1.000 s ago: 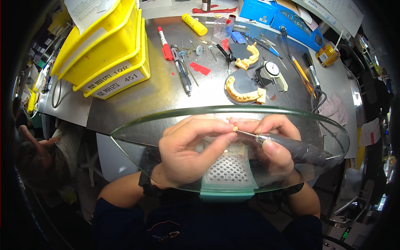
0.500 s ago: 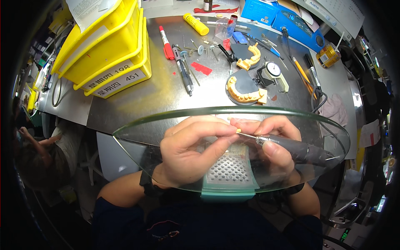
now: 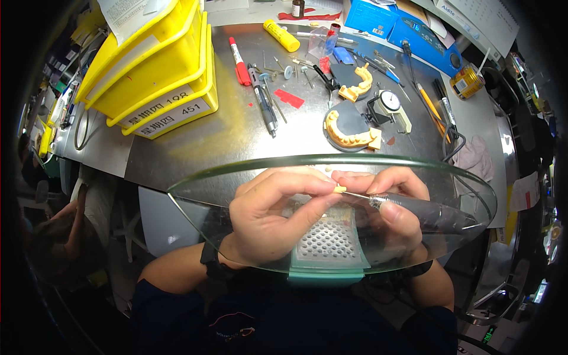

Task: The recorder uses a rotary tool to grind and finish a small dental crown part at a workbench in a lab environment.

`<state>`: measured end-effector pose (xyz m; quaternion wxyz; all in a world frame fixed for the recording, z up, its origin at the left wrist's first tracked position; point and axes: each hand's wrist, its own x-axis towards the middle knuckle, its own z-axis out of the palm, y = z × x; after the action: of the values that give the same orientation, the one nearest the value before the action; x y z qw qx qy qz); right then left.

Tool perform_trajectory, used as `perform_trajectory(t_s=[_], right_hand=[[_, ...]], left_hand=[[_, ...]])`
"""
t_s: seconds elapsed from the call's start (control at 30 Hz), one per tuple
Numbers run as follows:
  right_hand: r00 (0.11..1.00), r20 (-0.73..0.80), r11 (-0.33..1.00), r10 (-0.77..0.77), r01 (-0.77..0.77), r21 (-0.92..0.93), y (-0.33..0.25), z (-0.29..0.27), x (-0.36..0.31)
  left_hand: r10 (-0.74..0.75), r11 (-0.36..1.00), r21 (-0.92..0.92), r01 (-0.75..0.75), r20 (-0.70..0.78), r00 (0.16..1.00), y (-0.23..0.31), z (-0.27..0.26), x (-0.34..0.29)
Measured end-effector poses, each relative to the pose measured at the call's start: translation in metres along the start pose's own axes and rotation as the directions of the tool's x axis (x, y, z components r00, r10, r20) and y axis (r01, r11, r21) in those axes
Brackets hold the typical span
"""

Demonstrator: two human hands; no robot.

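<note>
Pinching piece (image 3: 340, 189) in left fingers (image 3: 291, 183), handpiece (image 3: 427, 210) in right fingers (image 3: 397, 216), we risk cuts if bur (image 3: 357, 195) skids past piece.

Pretty bright over the middle: the steel benchtop (image 3: 228, 127) has a near-white patch of glare just beyond the clear shield (image 3: 331, 158), and the left hand (image 3: 269, 210) and right hand (image 3: 403, 222) behind it look reasonably sharp. Left of and below the shield it's murky, detail goes soft, and the fisheye bends stuff before everything fades to black.
</note>
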<state>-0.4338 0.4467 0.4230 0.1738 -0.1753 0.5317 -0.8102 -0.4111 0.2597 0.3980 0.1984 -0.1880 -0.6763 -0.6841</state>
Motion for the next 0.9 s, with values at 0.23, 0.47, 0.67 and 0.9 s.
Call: perform_trajectory(t_s=[0.23,0.47,0.67,0.9], right_hand=[[1.000,-0.010,0.999,0.008,-0.009,-0.038,-0.0017,0.0023,-0.0001],[0.998,0.059,0.999,-0.032,0.031,0.028,0.0011,-0.0031,-0.0012],[0.996,0.087,0.999,-0.038,0.038,0.005,0.0014,-0.0041,-0.0007],[0.994,0.099,0.999,-0.049,0.047,0.027,0.0010,-0.0042,0.0001]], left_hand=[[0.025,0.999,0.030,-0.025,0.009,1.000,-0.0014,-0.0014,-0.0012],[0.035,0.999,-0.004,-0.035,0.001,0.999,-0.0026,-0.0003,-0.0003],[0.066,0.996,0.051,-0.067,0.010,0.998,-0.0023,-0.0008,0.0017],[0.057,0.998,0.026,-0.057,-0.001,0.998,-0.0033,-0.0002,0.0012]])
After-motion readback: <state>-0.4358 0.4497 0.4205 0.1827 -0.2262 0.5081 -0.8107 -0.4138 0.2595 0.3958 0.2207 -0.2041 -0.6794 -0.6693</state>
